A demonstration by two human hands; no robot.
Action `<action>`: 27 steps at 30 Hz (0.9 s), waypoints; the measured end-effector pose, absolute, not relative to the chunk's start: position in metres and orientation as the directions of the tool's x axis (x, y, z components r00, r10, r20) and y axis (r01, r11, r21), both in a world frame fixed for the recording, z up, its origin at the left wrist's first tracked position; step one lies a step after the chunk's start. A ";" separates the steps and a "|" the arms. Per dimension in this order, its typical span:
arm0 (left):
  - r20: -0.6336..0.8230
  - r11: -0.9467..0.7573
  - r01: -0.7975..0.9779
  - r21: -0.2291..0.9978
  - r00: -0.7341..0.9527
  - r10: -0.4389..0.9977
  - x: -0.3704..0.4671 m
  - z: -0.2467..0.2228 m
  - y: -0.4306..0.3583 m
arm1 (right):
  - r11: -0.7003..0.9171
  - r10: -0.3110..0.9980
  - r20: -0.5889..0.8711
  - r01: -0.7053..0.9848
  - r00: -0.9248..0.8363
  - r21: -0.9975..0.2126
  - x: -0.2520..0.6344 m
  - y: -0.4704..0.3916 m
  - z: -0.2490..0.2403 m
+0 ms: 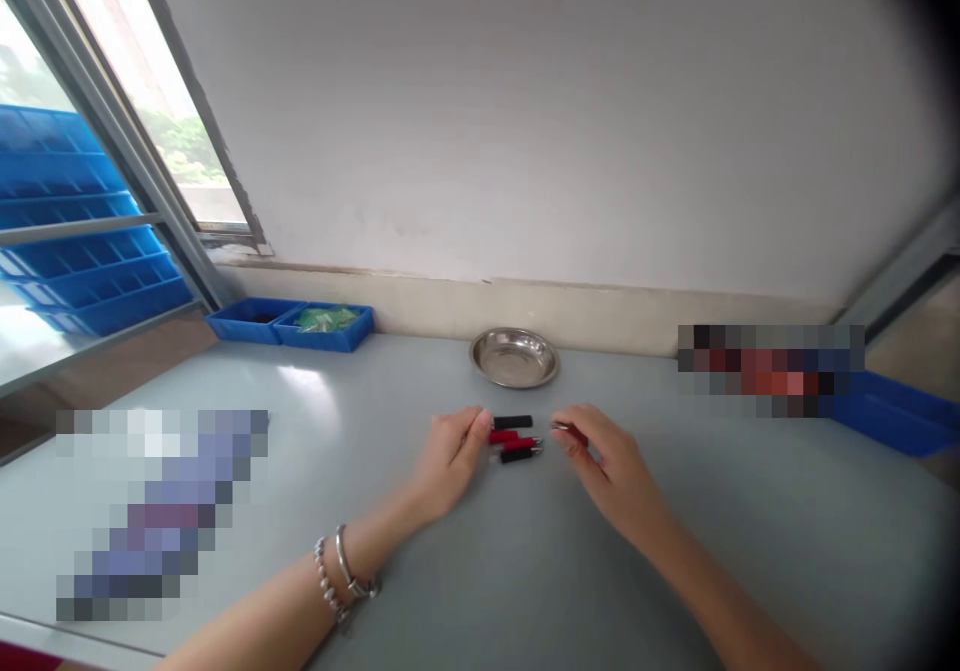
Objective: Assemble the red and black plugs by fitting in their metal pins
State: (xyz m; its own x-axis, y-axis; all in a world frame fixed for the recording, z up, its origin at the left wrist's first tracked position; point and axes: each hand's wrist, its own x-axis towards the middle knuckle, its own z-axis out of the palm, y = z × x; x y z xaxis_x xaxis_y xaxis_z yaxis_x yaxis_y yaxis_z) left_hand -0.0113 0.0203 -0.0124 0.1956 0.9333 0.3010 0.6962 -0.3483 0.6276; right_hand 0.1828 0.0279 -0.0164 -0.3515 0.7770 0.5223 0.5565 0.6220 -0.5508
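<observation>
Several short black and red pen-like pieces with silvery tips lie close together on the grey table [480, 571], among them a black piece [515, 422], a red piece [519, 444] and a lower black piece [517, 455]. My left hand [452, 459] is at their left ends, thumb and fingers pressed together against the upper black and red pieces. What it grips is hidden behind the fingers. To the right, apart from the group, my right hand [609, 466] pinches a dark red pen-like piece [576, 433], its silvery end pointing left.
Behind the pieces, a round metal dish [515, 359] stands near the wall. Two blue trays sit at the back left, one tray [360, 329] holding green plastic bags. Another blue bin [892, 416] is at the right. Stacked blue crates [90, 221] fill the left shelf. Two areas are pixelated.
</observation>
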 end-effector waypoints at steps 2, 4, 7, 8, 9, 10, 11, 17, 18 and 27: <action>0.299 -0.299 0.761 0.576 0.145 0.943 -0.015 -0.012 0.025 | 0.565 0.808 0.494 0.657 -0.320 -0.499 0.189 0.032 -0.017; 0.292 -0.240 0.857 0.456 0.110 0.950 -0.019 -0.013 0.029 | 0.467 0.864 0.403 0.783 -0.304 -0.411 0.197 0.036 -0.017; 0.272 -0.156 0.947 0.281 0.077 0.959 -0.026 -0.017 0.036 | 0.256 0.950 0.238 0.942 -0.204 -0.215 0.207 0.040 -0.017; 0.269 -0.140 0.955 0.263 0.066 0.961 -0.028 -0.019 0.037 | 0.195 0.969 0.183 0.968 -0.165 -0.156 0.210 0.041 -0.016; 0.267 -0.125 0.961 0.248 0.056 0.962 -0.029 -0.021 0.039 | 0.142 0.983 0.131 0.984 -0.128 -0.107 0.212 0.041 -0.015; 0.265 -0.110 0.966 0.234 0.046 0.963 -0.031 -0.023 0.040 | 0.103 0.992 0.081 0.992 -0.097 -0.067 0.215 0.041 -0.014; 0.260 -0.098 0.970 0.221 0.038 0.965 -0.032 -0.025 0.041 | 0.073 0.997 0.035 0.997 -0.071 -0.035 0.217 0.040 -0.014; 0.204 -0.088 0.978 0.190 0.048 0.978 -0.035 -0.031 0.044 | 0.035 0.988 -0.156 0.997 -0.024 0.067 0.217 0.035 -0.011; 0.194 -0.092 0.977 0.191 0.054 0.979 -0.035 -0.031 0.044 | 0.043 0.986 -0.165 0.996 -0.031 0.072 0.215 0.034 -0.011; 0.163 -0.138 0.966 0.220 0.103 0.981 -0.035 -0.033 0.042 | 0.078 0.994 -0.075 0.997 -0.076 0.027 0.217 0.032 -0.020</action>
State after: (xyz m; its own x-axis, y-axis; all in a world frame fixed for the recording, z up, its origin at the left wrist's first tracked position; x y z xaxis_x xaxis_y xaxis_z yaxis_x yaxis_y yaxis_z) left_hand -0.0353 0.0424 -0.0328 0.1027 0.9813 0.1630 0.9657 -0.1376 0.2202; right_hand 0.2173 0.0325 -0.0198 -0.0758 0.9943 -0.0748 0.9966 0.0780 0.0270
